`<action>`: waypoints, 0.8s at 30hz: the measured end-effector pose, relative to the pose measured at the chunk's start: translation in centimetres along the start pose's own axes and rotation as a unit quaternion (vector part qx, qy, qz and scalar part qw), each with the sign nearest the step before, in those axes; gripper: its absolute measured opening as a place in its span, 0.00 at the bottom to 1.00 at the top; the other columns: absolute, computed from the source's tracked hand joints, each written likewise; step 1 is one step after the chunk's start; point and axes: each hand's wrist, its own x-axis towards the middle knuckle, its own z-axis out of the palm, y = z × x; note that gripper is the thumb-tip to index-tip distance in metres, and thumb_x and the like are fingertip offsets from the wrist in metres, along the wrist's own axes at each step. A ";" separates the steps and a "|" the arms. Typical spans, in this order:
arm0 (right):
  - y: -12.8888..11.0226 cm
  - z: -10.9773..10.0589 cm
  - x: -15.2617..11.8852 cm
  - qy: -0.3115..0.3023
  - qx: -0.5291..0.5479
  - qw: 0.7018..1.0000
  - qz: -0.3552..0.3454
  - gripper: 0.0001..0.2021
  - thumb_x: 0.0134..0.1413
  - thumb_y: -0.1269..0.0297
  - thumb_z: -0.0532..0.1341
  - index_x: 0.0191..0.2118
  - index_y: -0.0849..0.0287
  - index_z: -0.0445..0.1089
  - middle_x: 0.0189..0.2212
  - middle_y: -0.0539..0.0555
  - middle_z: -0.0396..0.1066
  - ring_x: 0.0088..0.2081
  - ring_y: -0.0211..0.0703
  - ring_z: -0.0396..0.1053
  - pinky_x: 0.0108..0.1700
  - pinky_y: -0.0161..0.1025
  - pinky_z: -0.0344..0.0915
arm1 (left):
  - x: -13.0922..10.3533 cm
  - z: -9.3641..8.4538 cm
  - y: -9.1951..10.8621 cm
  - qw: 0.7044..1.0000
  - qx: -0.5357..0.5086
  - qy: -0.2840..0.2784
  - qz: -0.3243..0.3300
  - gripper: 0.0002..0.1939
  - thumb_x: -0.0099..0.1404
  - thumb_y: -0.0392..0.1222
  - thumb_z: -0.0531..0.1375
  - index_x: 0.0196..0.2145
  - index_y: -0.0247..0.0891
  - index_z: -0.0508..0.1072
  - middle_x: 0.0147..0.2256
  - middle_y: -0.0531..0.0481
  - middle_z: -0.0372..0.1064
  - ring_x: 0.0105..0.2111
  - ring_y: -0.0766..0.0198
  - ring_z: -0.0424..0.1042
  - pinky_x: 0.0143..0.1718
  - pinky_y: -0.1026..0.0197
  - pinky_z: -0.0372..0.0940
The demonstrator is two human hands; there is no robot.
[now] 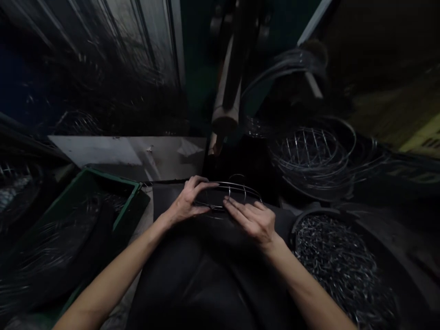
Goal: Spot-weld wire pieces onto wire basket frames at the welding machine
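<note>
A round wire frame [237, 186] with thin cross wires lies level over the dark-covered lap, in the middle of the head view. My left hand [193, 198] is closed on its left side, thumb below and fingers above the rim. At the near right side, my right hand [252, 217] has its fingers stretched together against the frame; its thumb is hidden. Just beyond the frame is the blunt end of a metal cylinder [225, 120], part of a dark machine.
A tub of small metal pieces [337, 266] stands at the right, with stacked wire rings [309, 151] behind it. A green crate [129, 201] is at the left, near a pale metal plate [127, 156]. Dim wire bundles fill the back left.
</note>
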 end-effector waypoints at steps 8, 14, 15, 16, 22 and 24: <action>1.8 1.4 1.4 0.076 0.019 0.991 -0.104 0.14 0.55 0.74 0.59 0.47 0.61 0.71 0.46 0.57 0.72 0.30 0.32 0.69 0.29 0.35 0.59 | 0.3 -0.1 -1.5 0.999 0.021 0.028 0.008 0.28 0.52 0.39 0.63 0.52 0.42 0.65 0.48 0.44 0.60 0.50 0.52 0.62 0.52 0.49 0.58; 2.6 1.8 2.2 0.097 0.018 0.988 -0.119 0.13 0.53 0.75 0.60 0.45 0.62 0.72 0.43 0.58 0.73 0.28 0.31 0.70 0.29 0.34 0.60 | 0.7 0.2 -1.5 0.998 0.008 0.067 0.004 0.29 0.51 0.35 0.63 0.52 0.42 0.64 0.48 0.44 0.61 0.49 0.53 0.63 0.51 0.50 0.59; 2.8 1.8 2.3 0.100 0.017 0.987 -0.123 0.12 0.53 0.75 0.60 0.44 0.63 0.72 0.43 0.59 0.74 0.28 0.31 0.70 0.29 0.35 0.60 | 0.8 0.2 -1.5 0.997 0.004 0.072 0.012 0.29 0.51 0.35 0.63 0.52 0.42 0.64 0.48 0.44 0.61 0.49 0.53 0.63 0.51 0.51 0.59; 2.9 1.8 2.3 0.103 0.016 0.986 -0.127 0.12 0.53 0.75 0.60 0.44 0.64 0.72 0.43 0.60 0.74 0.28 0.32 0.70 0.29 0.35 0.60 | 0.9 0.3 -1.6 0.997 0.000 0.078 0.020 0.29 0.51 0.35 0.63 0.52 0.41 0.64 0.48 0.44 0.62 0.49 0.54 0.63 0.51 0.51 0.59; 3.7 2.8 1.7 0.079 0.006 0.989 -0.125 0.16 0.54 0.73 0.59 0.50 0.62 0.69 0.46 0.58 0.71 0.29 0.33 0.71 0.29 0.36 0.62 | 1.2 1.3 -2.8 0.994 -0.016 0.103 0.014 0.28 0.49 0.36 0.64 0.49 0.39 0.65 0.47 0.42 0.63 0.49 0.53 0.64 0.49 0.51 0.60; 3.7 2.9 1.8 0.079 0.001 0.989 -0.127 0.16 0.54 0.73 0.59 0.50 0.61 0.69 0.46 0.58 0.71 0.29 0.33 0.71 0.29 0.36 0.62 | 1.1 1.5 -2.9 0.994 -0.023 0.110 0.004 0.28 0.49 0.35 0.64 0.49 0.39 0.65 0.47 0.42 0.62 0.49 0.53 0.64 0.49 0.51 0.60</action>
